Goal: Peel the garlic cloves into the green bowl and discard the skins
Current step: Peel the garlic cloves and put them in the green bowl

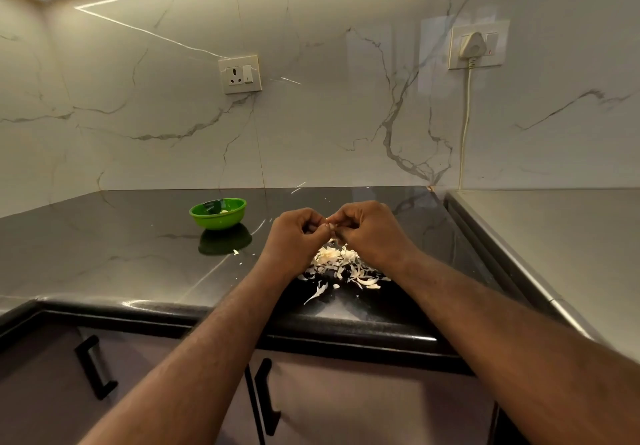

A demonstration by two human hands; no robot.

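Both forearms reach over the countertop [121,236], left hand [298,233] and right hand [367,230] meeting, fingers curled, together pinching one garlic clove [331,225] (mostly hidden) above the skins [341,266]; the green bowl [218,214] sits apart, to their left.

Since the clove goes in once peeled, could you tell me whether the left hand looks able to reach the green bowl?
Probably yes: the green bowl stands left of the left hand, with no obstacle on the counter between them, though its fingers now pinch the clove.
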